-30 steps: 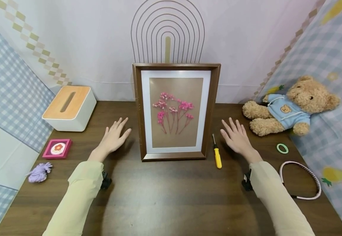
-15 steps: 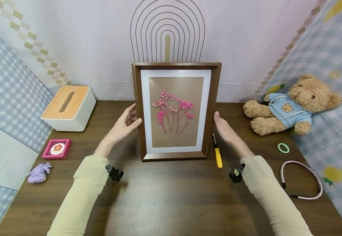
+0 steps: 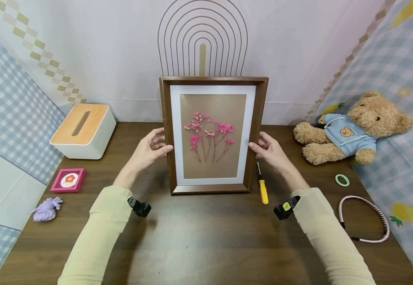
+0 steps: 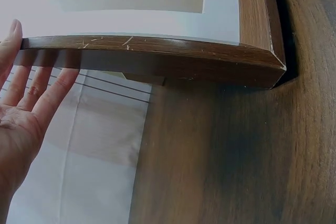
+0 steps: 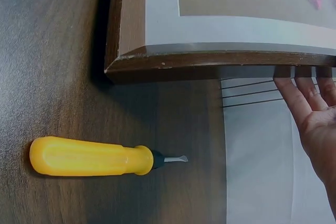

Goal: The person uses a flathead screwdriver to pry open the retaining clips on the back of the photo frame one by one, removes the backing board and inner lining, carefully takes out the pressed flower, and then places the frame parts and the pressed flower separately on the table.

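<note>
A brown wooden picture frame (image 3: 210,189) with pink dried flowers behind its pane stands upright at the middle of the table. My left hand (image 3: 151,147) grips its left side, thumb at the front edge and the other fingers reaching behind; the left wrist view shows those fingers (image 4: 55,90) passing behind the scratched side. On the opposite side my right hand (image 3: 270,149) holds the frame the same way, its thumb on the front moulding. In the right wrist view the right fingers (image 5: 295,98) run behind the frame's edge. A yellow-handled screwdriver (image 3: 263,190) lies just below the right hand.
At left are a white tissue box (image 3: 79,151) with a wooden lid, a pink square box (image 3: 57,180) and a purple yarn bundle (image 3: 46,209). A teddy bear (image 3: 357,126), a green ring (image 3: 342,180) and a headband (image 3: 377,213) lie at right. A curtain hangs behind.
Both hands have come from lying spread on the table beside the frame to its sides. The left arrived first; the right thumb has since closed on the front edge.
</note>
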`<state>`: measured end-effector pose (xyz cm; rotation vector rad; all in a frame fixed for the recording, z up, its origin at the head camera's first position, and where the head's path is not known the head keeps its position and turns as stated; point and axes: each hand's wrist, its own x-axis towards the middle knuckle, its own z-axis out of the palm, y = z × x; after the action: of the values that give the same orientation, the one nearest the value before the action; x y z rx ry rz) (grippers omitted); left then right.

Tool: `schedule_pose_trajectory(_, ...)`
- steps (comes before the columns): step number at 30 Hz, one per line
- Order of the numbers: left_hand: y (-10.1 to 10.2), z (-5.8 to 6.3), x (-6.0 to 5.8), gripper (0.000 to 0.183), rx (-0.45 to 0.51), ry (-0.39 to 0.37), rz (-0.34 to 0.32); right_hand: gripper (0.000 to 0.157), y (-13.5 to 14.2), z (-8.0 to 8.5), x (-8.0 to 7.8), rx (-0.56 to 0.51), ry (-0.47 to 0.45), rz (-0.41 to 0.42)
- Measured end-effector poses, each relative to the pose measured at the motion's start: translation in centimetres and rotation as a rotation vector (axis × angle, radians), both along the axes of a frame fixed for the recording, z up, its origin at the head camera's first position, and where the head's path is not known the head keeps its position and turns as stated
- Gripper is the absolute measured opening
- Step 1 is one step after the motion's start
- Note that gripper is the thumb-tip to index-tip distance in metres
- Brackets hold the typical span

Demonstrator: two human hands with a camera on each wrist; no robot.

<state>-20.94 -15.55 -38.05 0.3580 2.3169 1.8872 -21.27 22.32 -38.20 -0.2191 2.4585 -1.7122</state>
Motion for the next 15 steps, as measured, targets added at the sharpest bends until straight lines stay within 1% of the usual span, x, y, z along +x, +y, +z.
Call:
schedule_pose_trajectory(4,0.1,0.3,0.0,0.062,-0.009,0.022,0.002,0.064,0.1,0.1,-0.1,-0.031,0.008,0.007)
schedule_pose_trajectory(6,0.1,0.5,-0.2,0.062,-0.025,0.04,0.006,0.058,0.2,0.4,-0.1,-0.051,0.025,0.008)
schedule_pose_trajectory(10,0.2,1.0,-0.3,0.063,-0.065,0.086,0.024,0.052,0.2,0.9,-0.3,-0.057,0.053,-0.01)
schedule_pose_trajectory(13,0.2,1.1,-0.4,0.06,-0.085,0.139,0.045,0.064,0.3,1.2,-0.3,-0.022,0.039,-0.029)
schedule_pose_trajectory(15,0.2,1.0,-0.4,0.055,-0.096,0.177,0.062,0.067,0.4,1.4,-0.3,-0.016,0.034,-0.037)
